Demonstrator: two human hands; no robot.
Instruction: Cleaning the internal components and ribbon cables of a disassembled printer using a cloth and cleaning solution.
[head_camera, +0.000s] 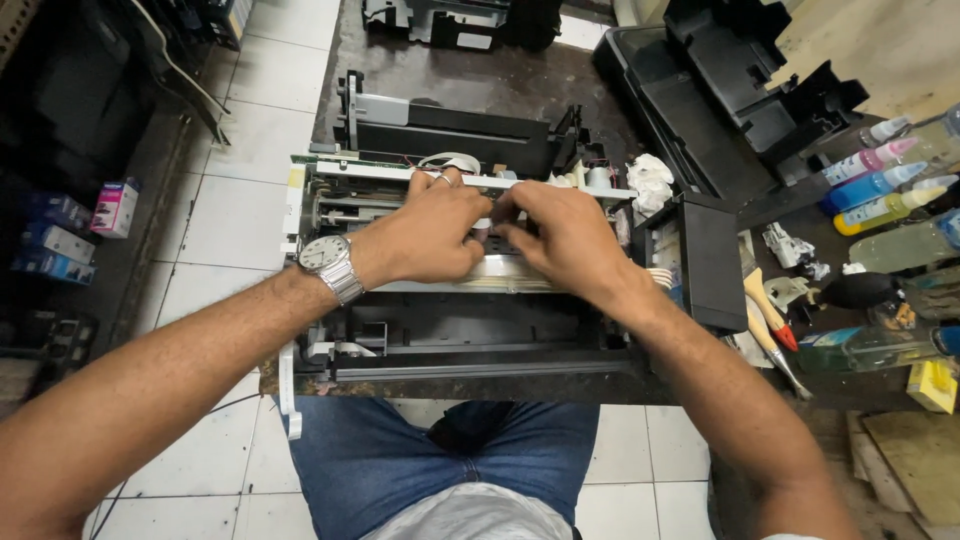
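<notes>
- The left hand, with one wristwatch and one ring, rests on the middle of one opened printer; its fingers curl down onto a dark carriage part that is mostly hidden, so the grip looks closed on it, though the hold itself cannot be seen.
- The right hand sits just beside the left grip, fingertips nearly touching it, and presses on the same part.
- Just beyond both grips one white metal rail crosses the printer.
- Right of the right grip stands one black side cover; farther right on the table lie four ink bottles and two brushes.
- Beyond the grips lies one crumpled white cloth.
</notes>
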